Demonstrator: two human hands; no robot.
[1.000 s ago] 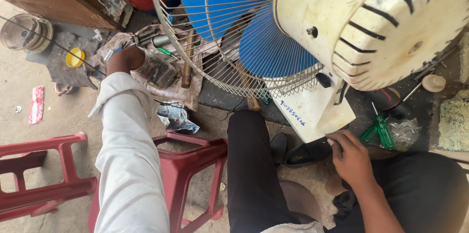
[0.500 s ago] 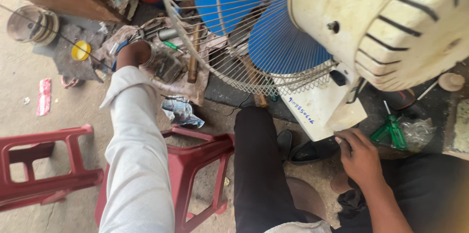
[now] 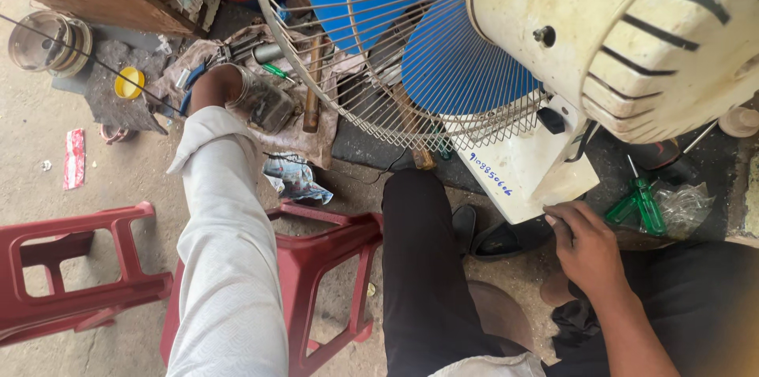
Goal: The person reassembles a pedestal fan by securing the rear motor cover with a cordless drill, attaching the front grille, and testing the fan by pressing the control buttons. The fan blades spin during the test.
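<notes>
A table fan lies tilted in front of me, with a cream motor housing [image 3: 632, 37], blue blades [image 3: 443, 53], a wire guard [image 3: 332, 69] and a white base [image 3: 522, 171]. My left hand [image 3: 212, 84], at the end of a white sleeve, reaches into a pile of tools on a dirty cloth [image 3: 316, 136], beside a metal tin [image 3: 261, 100]; its fingers are hidden. My right hand [image 3: 585, 246] has its curled fingers at the lower edge of the white base. Whether it pinches something small does not show.
Two green-handled screwdrivers [image 3: 640, 203] lie right of the base. A wooden-handled tool [image 3: 312, 84] rests under the guard. Red plastic stools [image 3: 79, 274] [image 3: 316, 266] stand on the concrete at left. A yellow lid [image 3: 129, 82], a round jar [image 3: 43, 41] and a dark sandal [image 3: 498, 239] lie around.
My right hand has risen slightly to the base's lower edge. My left hand stays among the tools. The view has shifted a little.
</notes>
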